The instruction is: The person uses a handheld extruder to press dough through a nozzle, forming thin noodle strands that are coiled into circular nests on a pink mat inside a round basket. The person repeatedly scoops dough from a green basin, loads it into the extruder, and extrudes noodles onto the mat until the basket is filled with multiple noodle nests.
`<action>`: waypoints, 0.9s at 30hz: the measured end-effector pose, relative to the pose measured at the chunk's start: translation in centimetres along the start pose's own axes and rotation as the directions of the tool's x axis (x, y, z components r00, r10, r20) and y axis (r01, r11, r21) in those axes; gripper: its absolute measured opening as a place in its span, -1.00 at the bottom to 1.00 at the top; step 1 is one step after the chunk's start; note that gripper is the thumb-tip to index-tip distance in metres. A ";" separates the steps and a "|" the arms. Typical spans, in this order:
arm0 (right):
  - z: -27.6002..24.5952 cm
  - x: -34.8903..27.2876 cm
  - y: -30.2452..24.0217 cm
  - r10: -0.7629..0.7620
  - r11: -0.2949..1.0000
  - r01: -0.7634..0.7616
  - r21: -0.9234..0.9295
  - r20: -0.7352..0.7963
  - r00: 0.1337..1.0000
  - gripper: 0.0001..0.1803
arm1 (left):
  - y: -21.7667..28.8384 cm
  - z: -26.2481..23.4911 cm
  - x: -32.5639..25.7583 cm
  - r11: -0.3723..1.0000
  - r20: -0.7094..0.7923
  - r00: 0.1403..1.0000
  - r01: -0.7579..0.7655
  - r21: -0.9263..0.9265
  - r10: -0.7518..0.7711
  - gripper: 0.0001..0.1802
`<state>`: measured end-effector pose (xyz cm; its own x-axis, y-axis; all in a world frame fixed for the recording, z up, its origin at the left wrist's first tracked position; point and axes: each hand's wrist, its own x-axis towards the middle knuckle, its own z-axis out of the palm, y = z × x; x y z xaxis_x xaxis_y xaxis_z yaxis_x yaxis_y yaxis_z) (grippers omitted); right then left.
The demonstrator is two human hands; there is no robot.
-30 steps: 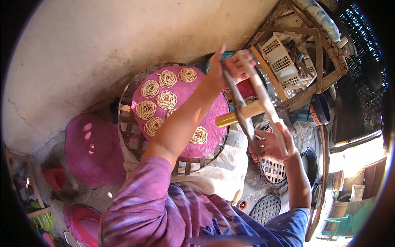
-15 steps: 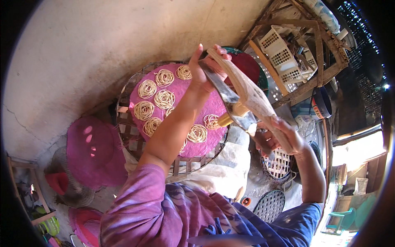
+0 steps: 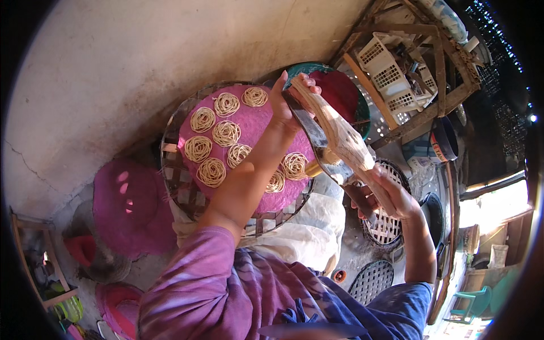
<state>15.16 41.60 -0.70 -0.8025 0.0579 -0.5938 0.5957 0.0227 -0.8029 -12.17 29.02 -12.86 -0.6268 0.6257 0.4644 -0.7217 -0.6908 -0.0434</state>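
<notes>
A wooden hand press [image 3: 339, 131] is held slanting in front of me. Its thick, pale wooden bar lies over a darker, metal-faced one, with a brass-coloured cylinder [image 3: 315, 167] between them. My left hand [image 3: 292, 96] is closed around the far left ends of the bars. At the near right ends, my right hand [image 3: 391, 195] is wrapped round them. Beyond my left forearm, several coils of thin pale dough strands [image 3: 226, 133] lie on a pink cloth [image 3: 255, 122] over a round woven tray [image 3: 170, 148]. My forearm hides some coils.
A stained wall [image 3: 141, 62] rises behind the tray. A green basin [image 3: 362, 110] with a dark red heap stands beyond the press. White plastic baskets [image 3: 391, 82] sit on a wooden rack at right. Another pink cloth [image 3: 130, 209] lies left; a woven tray [image 3: 371, 280] is on the floor.
The far left end of the press and my left hand have moved slightly down and right. My left forearm has shifted right, showing more of the coils. Both hands keep their hold.
</notes>
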 end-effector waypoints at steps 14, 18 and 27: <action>1.4 12.3 11.1 -0.227 0.677 -0.107 0.728 0.345 0.911 -0.28 | 1.5 -3.1 0.1 0.956 0.149 0.984 -0.055 -0.288 0.102 -0.62; 1.8 11.8 9.5 -0.146 0.902 0.051 0.429 0.192 0.970 -0.46 | 2.7 -2.2 0.9 0.958 0.175 0.974 -0.094 -0.271 0.145 -0.60; -0.1 11.2 1.7 -0.448 0.893 0.429 0.135 0.352 0.822 -0.25 | 7.0 6.1 2.3 1.000 0.310 0.951 0.007 0.031 -0.016 -0.51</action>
<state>7.20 42.40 -8.72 -0.9380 -0.3141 -0.1466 0.1830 -0.0895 -0.9790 -16.86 23.43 -6.65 -0.4928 0.4936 0.7166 -0.7169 -0.6971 -0.0128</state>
